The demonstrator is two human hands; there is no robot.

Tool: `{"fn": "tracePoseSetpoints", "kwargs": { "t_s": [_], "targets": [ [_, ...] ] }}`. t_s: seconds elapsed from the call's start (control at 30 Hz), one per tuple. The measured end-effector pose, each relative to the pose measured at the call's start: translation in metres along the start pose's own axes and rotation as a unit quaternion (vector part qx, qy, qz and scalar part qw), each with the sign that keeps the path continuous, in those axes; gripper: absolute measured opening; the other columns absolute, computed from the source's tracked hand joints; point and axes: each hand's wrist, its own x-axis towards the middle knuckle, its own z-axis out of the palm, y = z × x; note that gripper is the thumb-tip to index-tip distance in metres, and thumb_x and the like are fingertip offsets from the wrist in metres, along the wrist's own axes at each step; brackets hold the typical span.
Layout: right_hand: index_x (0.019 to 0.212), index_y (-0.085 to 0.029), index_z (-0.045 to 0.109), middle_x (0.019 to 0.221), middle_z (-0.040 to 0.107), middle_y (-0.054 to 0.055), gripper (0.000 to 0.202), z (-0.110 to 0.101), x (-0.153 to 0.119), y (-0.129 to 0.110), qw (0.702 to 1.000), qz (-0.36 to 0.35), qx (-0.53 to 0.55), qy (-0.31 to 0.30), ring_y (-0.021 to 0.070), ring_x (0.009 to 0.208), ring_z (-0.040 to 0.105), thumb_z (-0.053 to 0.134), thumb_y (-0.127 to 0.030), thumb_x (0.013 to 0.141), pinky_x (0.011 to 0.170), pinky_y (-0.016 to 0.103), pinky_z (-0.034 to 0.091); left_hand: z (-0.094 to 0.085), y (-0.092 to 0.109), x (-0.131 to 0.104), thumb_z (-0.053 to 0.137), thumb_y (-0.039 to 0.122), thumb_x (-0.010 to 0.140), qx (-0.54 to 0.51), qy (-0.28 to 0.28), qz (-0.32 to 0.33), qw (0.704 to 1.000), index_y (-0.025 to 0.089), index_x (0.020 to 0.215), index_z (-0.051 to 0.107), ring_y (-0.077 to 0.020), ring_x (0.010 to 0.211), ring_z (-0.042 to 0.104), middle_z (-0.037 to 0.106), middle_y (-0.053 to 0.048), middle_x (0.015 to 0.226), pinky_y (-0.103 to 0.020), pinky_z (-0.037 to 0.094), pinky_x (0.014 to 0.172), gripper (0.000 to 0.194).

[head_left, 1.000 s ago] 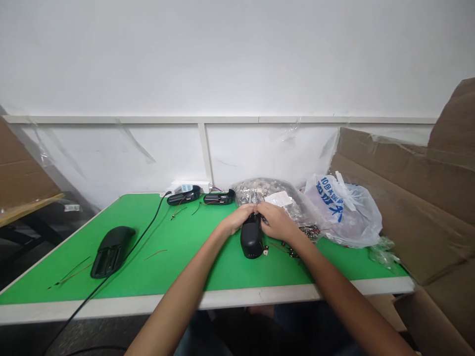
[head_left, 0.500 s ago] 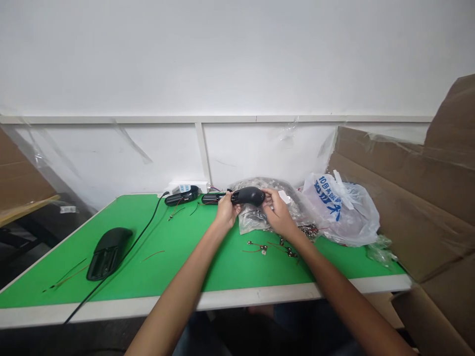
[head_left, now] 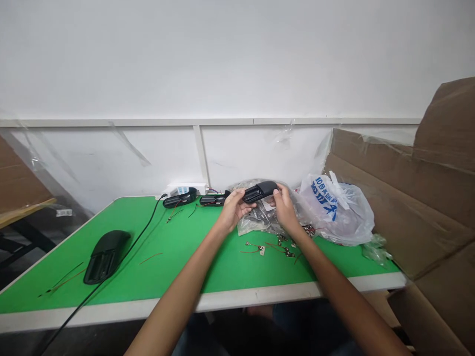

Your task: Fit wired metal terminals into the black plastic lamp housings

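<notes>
Between both hands I hold a black plastic housing (head_left: 261,190) above the table, its rounded end to the right and a long open recess facing me. My left hand (head_left: 234,208) grips its left end, fingers bent beneath it. The right end is pinched by the thumb and fingers of my right hand (head_left: 284,205). Just behind lies a clear plastic bag of parts (head_left: 248,225). Below the hands, small metal contacts with red wires (head_left: 261,248) are scattered. Another black housing (head_left: 213,199) rests left of my left hand, partly hidden by it.
On the green table (head_left: 178,262) lie a black housing (head_left: 107,254) at the left and one more (head_left: 180,198) by a white power strip (head_left: 189,188). A black cable (head_left: 143,235) crosses the left side. A white plastic bag (head_left: 341,217) and cardboard (head_left: 389,198) stand right.
The housing in my hands has been turned, so its open recess now shows and its right end sits slightly higher. Both hands have shifted a little to the right.
</notes>
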Motion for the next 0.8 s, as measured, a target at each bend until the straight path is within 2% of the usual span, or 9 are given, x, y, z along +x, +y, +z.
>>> {"fn": "tracePoseSetpoints", "kwargs": {
  "t_s": [0.17,0.3,0.47,0.63,0.7,0.8],
  "targets": [
    [0.132,-0.024,0.054,0.102,0.071,0.008,0.049,0.001,-0.003,-0.001,1.0,-0.01,-0.023,-0.01,0.0247,0.083,0.069,0.033,-0.06,0.107,0.079,0.041,0.058,0.006,-0.005,-0.005,0.083,0.053,0.08,0.016,-0.05,0.004,0.999,0.017,0.11,0.064,-0.0164,0.064,0.073,0.075,-0.007,0.092,-0.023,0.055,0.057,0.05],
    [0.13,-0.024,0.055,0.107,0.072,0.009,0.051,0.001,-0.005,-0.007,0.998,-0.029,-0.039,-0.028,0.024,0.082,0.069,0.03,-0.062,0.107,0.082,0.042,0.058,0.009,-0.008,-0.007,0.083,0.062,0.078,0.011,-0.047,0.008,0.999,0.016,0.11,0.065,-0.0175,0.063,0.071,0.075,-0.008,0.094,-0.027,0.056,0.058,0.059],
    [0.132,-0.025,0.054,0.114,0.071,0.01,0.052,-0.002,-0.006,-0.011,0.997,-0.04,-0.049,-0.051,0.024,0.083,0.069,0.029,-0.064,0.107,0.08,0.041,0.059,0.009,-0.006,-0.007,0.078,0.062,0.083,0.003,-0.039,0.001,0.999,0.016,0.112,0.065,-0.0177,0.065,0.072,0.076,-0.01,0.099,-0.027,0.056,0.06,0.055],
    [0.133,-0.025,0.054,0.115,0.072,0.012,0.05,-0.002,-0.006,-0.011,0.997,-0.023,-0.049,-0.053,0.0258,0.083,0.07,0.03,-0.061,0.107,0.081,0.044,0.059,0.009,-0.003,-0.007,0.07,0.07,0.085,-0.013,-0.053,-0.024,0.998,0.016,0.116,0.064,-0.0202,0.068,0.075,0.076,-0.011,0.099,-0.027,0.057,0.059,0.062],
    [0.133,-0.024,0.054,0.118,0.072,0.013,0.047,-0.001,-0.005,-0.012,0.998,-0.025,-0.039,-0.041,0.0266,0.087,0.07,0.037,-0.059,0.106,0.085,0.046,0.058,0.008,0.0,-0.007,0.072,0.072,0.081,0.006,-0.053,-0.028,0.998,0.016,0.116,0.064,-0.0206,0.069,0.075,0.076,-0.01,0.098,-0.027,0.056,0.058,0.066],
    [0.132,-0.021,0.055,0.126,0.07,0.015,0.047,0.001,-0.006,-0.014,0.997,-0.045,-0.06,-0.023,0.0305,0.107,0.069,0.047,-0.057,0.103,0.097,0.051,0.055,0.004,0.004,-0.007,0.083,0.067,0.073,0.092,-0.049,-0.011,0.994,0.017,0.119,0.065,-0.0178,0.066,0.072,0.075,-0.008,0.097,-0.025,0.053,0.055,0.07]
  ]
}}
